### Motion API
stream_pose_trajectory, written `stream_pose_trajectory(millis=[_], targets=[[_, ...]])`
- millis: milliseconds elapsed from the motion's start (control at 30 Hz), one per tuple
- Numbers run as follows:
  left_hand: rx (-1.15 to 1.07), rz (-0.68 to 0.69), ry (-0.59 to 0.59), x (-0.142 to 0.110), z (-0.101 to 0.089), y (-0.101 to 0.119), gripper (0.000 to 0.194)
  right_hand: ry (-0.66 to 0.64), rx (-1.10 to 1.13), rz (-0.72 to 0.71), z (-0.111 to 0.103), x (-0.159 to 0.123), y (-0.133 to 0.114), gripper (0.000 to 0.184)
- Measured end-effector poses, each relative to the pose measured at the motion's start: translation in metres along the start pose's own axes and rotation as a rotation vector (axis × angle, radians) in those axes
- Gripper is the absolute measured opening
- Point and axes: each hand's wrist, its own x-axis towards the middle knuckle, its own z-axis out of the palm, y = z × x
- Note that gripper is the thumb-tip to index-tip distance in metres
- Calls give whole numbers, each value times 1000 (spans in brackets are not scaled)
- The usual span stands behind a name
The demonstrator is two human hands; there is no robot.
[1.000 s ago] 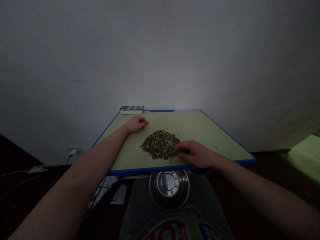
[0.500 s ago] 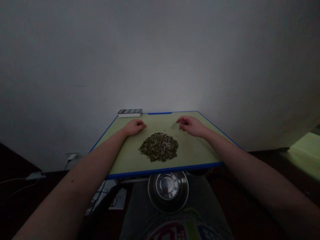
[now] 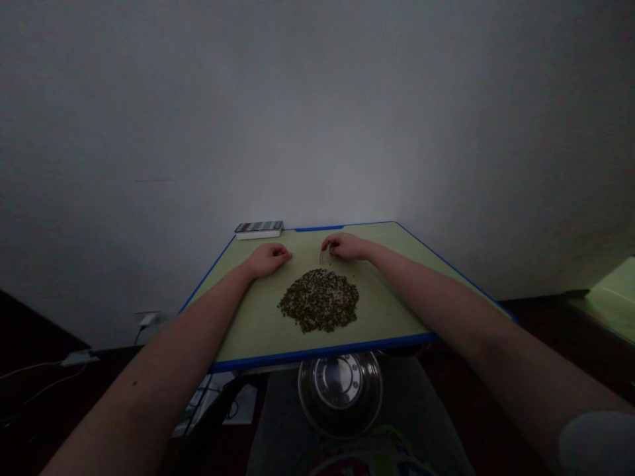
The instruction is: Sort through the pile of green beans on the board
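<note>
A heap of small dark green grains (image 3: 320, 299) lies in the middle of a pale green table (image 3: 397, 297) with a blue rim. My left hand (image 3: 268, 257) rests on the table behind and left of the heap, its fingers curled in loosely. My right hand (image 3: 347, 245) is beyond the heap at its far side, fingers pinched on a small clear thing (image 3: 325, 256) that I cannot make out.
A steel bowl (image 3: 340, 390) sits on my lap just under the table's near edge. A phone-like device (image 3: 258, 229) lies at the far left corner. A plain wall stands right behind the table. Cables and a plug (image 3: 74, 360) lie on the floor at left.
My right hand moved from the heap's near right side, round to the far right, then left to just behind the heap. My left hand stayed put.
</note>
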Motion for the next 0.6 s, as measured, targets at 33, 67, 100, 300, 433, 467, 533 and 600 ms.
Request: stream_pose_trajectory(millis=[33, 67, 100, 300, 433, 467, 533, 600], targets=[[3, 4, -7, 0, 0, 1, 41, -17, -11, -2, -1, -2, 0, 34], [5, 8, -7, -1, -1, 2, 41, -31, -23, -2, -3, -4, 0, 35], [6, 12, -7, -1, -1, 2, 41, -43, -35, 1, -5, -7, 0, 35], [-6, 12, 4, -1, 0, 4, 37, -99, -105, 37, -14, -36, 1, 35], [8, 27, -6, -1, -1, 5, 37, -100, -161, 76, -19, -58, -2, 37], [12, 26, -5, -1, -1, 5, 37, -96, -175, 85, -20, -63, -2, 37], [13, 22, 0, -1, -1, 5, 38, -83, -199, 97, -21, -73, -2, 37], [8, 21, 3, -1, -1, 4, 38, -60, -222, 107, -21, -84, 0, 37]])
